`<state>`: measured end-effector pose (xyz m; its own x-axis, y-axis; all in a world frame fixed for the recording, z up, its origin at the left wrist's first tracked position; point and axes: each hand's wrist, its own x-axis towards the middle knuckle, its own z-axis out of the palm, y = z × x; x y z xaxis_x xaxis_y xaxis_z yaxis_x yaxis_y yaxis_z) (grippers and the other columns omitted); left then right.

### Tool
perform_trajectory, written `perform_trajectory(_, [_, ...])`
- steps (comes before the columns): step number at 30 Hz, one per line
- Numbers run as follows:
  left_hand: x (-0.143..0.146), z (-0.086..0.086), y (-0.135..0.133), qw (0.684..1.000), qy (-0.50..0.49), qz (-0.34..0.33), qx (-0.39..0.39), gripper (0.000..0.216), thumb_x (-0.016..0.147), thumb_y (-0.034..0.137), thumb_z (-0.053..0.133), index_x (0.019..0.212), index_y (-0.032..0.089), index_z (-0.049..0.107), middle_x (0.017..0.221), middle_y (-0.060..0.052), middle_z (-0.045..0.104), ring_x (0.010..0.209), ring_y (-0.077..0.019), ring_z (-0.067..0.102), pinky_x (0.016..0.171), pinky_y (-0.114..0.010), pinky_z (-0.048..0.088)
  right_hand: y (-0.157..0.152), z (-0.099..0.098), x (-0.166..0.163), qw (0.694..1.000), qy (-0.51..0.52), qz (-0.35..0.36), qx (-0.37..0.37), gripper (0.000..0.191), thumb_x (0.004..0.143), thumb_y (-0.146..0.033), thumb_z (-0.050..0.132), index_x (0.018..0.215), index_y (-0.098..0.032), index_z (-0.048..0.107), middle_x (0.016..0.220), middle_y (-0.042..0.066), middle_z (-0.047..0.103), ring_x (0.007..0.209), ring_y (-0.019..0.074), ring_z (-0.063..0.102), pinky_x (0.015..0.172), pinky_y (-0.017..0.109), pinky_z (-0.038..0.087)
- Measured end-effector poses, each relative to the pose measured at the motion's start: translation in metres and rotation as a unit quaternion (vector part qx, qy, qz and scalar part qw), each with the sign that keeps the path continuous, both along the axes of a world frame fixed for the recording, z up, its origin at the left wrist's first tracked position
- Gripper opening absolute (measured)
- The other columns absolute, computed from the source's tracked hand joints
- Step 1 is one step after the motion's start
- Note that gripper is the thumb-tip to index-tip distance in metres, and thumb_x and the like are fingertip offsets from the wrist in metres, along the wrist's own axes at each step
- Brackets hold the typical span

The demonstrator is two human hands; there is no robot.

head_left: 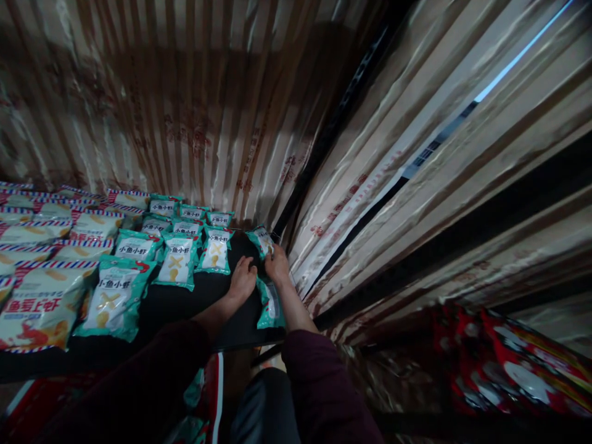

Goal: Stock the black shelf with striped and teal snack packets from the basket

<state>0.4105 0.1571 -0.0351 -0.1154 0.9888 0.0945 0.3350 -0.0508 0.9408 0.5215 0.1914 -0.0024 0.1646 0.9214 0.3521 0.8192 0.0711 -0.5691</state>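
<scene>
My right hand [277, 266] reaches to the far right corner of the black shelf, its fingers closed on the upper edge of a small green and white snack bag [261, 240]. Under my right wrist lies a second green snack bag [271, 305], partly covered by the forearm. My left hand [243, 279] hovers over or rests on the bare shelf [185, 308] to the left, fingers loosely bent and apart, with nothing visible in them. Just beyond it stands a row of similar green bags [215, 250], propped upright with pale pictures on their fronts.
Larger bags with striped edges [44, 305] crowd the shelf's left side. Brown plastic-wrapped sheets [194, 105] form the back wall, and more line the right. A dark metal post [319, 157] rises at the corner. Red packets [518, 364] hang or lie at lower right.
</scene>
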Motion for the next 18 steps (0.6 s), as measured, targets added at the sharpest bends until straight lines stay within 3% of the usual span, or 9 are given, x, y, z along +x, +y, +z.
perform_trajectory(10, [0.016,0.017,0.023,0.991,-0.081,-0.066,-0.089,0.053,0.077,0.020,0.051,0.130,0.016,0.052,0.150,-0.012,0.036,0.141,-0.0244,0.028,0.115,-0.038,0.023,0.027,-0.011,0.015,0.998,-0.020,-0.012,-0.054,0.052,0.082,-0.021,0.055,0.130,-0.004,0.049,0.128,0.020,0.057,0.121,0.0263,0.053,0.105,0.037,0.038])
perform_trajectory(18, [0.014,0.024,0.028,0.988,-0.096,-0.063,-0.102,0.062,0.075,0.013,0.048,0.137,0.014,0.044,0.149,-0.009,0.037,0.138,-0.0196,0.034,0.113,-0.030,0.026,0.033,-0.007,0.012,0.995,-0.039,-0.025,-0.091,0.053,0.086,-0.033,0.055,0.129,-0.002,0.052,0.115,0.021,0.064,0.112,0.0262,0.059,0.098,0.034,0.043])
